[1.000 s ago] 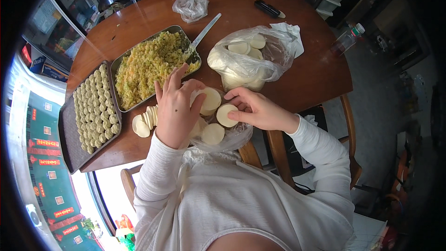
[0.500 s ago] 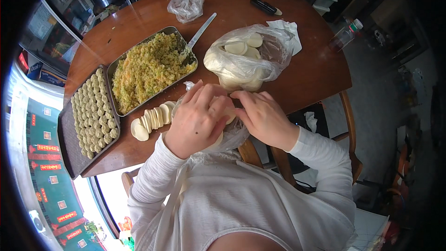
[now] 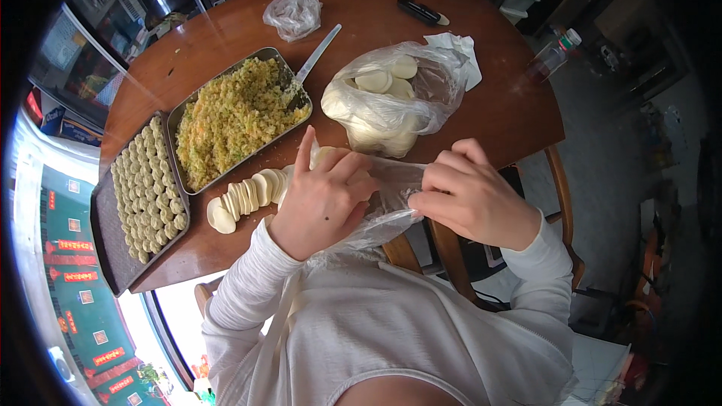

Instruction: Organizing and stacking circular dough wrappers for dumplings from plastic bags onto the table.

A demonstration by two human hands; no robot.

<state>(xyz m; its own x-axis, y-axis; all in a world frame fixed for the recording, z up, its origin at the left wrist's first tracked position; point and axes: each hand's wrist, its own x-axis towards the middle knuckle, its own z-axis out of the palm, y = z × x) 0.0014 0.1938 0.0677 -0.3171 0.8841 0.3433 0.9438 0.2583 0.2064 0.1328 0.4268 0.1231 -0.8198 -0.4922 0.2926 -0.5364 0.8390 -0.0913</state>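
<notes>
- Clear bag (image 3: 397, 186): at the near edge of the bench (image 3: 361, 7), between the hands. Film is drawn out flat toward the right, presumably because it is held at two sides.
- Dough rounds (image 3: 244, 195): overlapped in a leaning row just left of the left hand; the fanned overlap probably makes single rounds easy to pick.
- Metal tray (image 3: 274, 53): holds a heap of chopped mix (image 3: 229, 124); raised walls likely contain loose bits. White spatula (image 3: 319, 53) leans on its far corner, handle outward, perhaps for easy reach.
- Dark tray (image 3: 113, 259): beside the metal tray; dumplings (image 3: 150, 188) packed at one side, apparently to save room.
- Larger bag (image 3: 440, 94): beyond the hands, mouth open, more rounds inside.
- Left hand (image 3: 327, 199): over the clear bag, index finger extended, others curled; underside hidden, cannot tell whether it grips.
- Right hand (image 3: 470, 199): fingers bent, thumb and fingertips pinching the clear bag's edge.
</notes>
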